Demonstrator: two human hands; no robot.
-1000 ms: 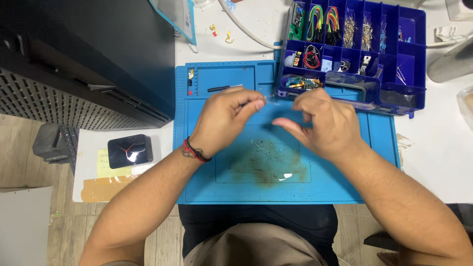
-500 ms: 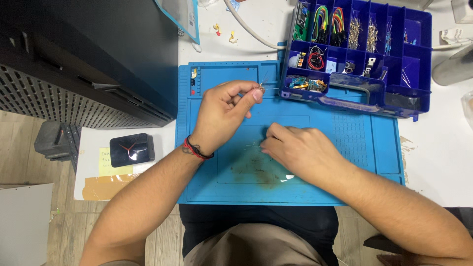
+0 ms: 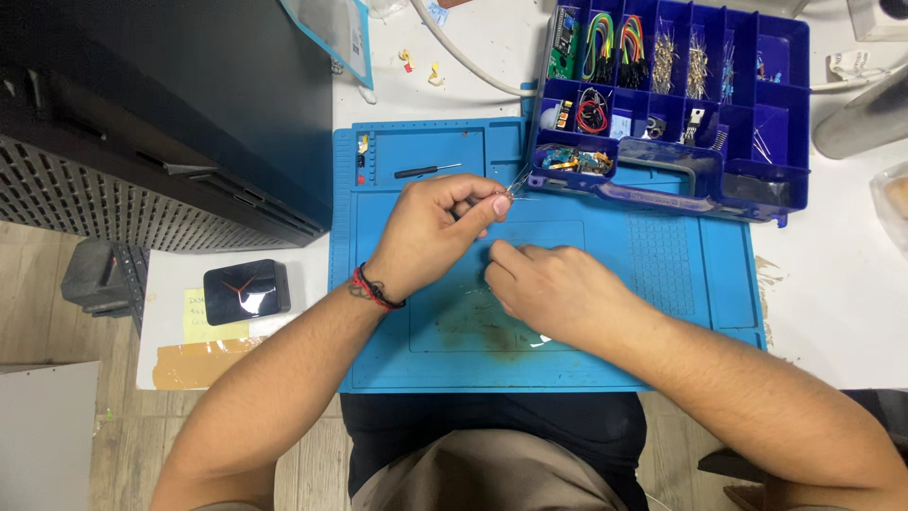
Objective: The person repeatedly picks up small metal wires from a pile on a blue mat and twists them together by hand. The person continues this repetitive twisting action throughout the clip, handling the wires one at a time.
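Thin wire leads [image 3: 518,184], silvery, pinched

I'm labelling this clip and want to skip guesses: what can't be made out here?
Head view only:
- Thin wire-like part pinched in the left hand: too small to identify.
- Right hand: fingers curl down onto the blue rubber work mat, hiding anything under them.
- Blue plastic compartment organiser box: small contents too tiny to identify.
- Grey cylinder: cut off by right edge.
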